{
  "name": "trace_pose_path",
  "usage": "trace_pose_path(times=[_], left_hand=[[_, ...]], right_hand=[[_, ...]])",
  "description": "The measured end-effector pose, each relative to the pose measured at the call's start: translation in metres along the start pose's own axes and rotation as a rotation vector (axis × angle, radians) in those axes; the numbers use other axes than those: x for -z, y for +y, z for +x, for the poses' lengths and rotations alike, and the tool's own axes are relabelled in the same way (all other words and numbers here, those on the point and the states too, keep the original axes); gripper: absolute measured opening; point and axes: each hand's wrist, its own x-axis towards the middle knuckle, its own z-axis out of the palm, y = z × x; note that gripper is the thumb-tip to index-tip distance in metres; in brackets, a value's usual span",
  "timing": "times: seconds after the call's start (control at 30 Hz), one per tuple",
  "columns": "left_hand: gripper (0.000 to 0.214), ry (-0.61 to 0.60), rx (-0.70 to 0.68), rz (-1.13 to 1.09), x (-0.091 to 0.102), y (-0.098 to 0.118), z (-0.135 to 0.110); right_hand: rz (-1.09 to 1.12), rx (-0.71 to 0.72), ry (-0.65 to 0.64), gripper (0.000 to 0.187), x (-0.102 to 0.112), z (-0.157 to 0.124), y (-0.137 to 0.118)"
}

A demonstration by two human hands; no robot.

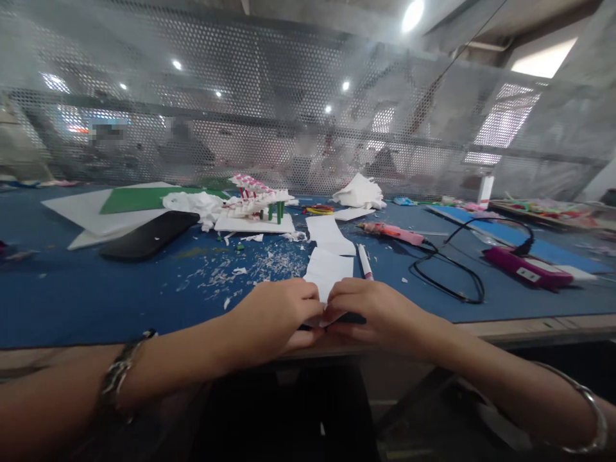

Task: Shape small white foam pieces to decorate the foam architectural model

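A white sheet of paper (330, 268) lies at the front edge of the blue table, its near end between my two hands. My left hand (283, 313) pinches that end from the left. From the other side my right hand (368, 311) pinches it too, with the fingertips of both hands nearly meeting. Just beyond lies another creased white paper piece (329, 235). A white marker-like stick (364, 262) rests to the right of the paper. The exact fold under my fingers is hidden.
A white and pink paper model (255, 204) with green posts stands on a white base, paper scraps before it. Leftward lie a black phone-like slab (151, 236) and a green sheet (144, 198). On the right are a pink glue gun (394, 232), its black cord, and a purple power strip (528, 267).
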Motion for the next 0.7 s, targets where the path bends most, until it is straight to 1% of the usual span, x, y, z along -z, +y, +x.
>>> trace_pose_path(times=[0.1,0.23,0.33,0.47,0.53,0.57,0.63,0.7], left_hand=[[0.014,0.02,0.009,-0.047,-0.001,0.0,0.0],[0.014,0.013,0.06,-0.169,0.0,-0.002,0.002],[0.015,0.028,0.038,-0.113,0.001,-0.001,0.002],[0.014,0.142,0.051,-0.084,0.003,0.001,0.002],[0.011,0.211,0.039,-0.094,0.006,0.001,0.002],[0.009,0.243,0.029,-0.102,0.008,0.0,0.002],[0.016,0.289,0.036,-0.135,0.012,-0.003,0.003],[0.022,0.297,0.076,-0.196,0.018,-0.008,0.006]], right_hand=[[-0.002,0.019,-0.014,0.011,0.001,0.0,0.003],[-0.006,-0.001,-0.015,0.013,-0.001,-0.001,0.009],[-0.045,0.008,0.027,0.013,-0.004,-0.002,0.01],[-0.27,0.088,0.142,0.013,-0.006,-0.001,0.006],[-0.322,0.107,0.178,0.018,-0.004,0.001,0.005],[-0.295,0.105,0.195,0.019,-0.002,0.002,0.005],[-0.154,0.113,0.255,0.017,0.003,0.007,0.007],[0.01,0.129,0.324,0.013,0.011,0.012,0.009]])
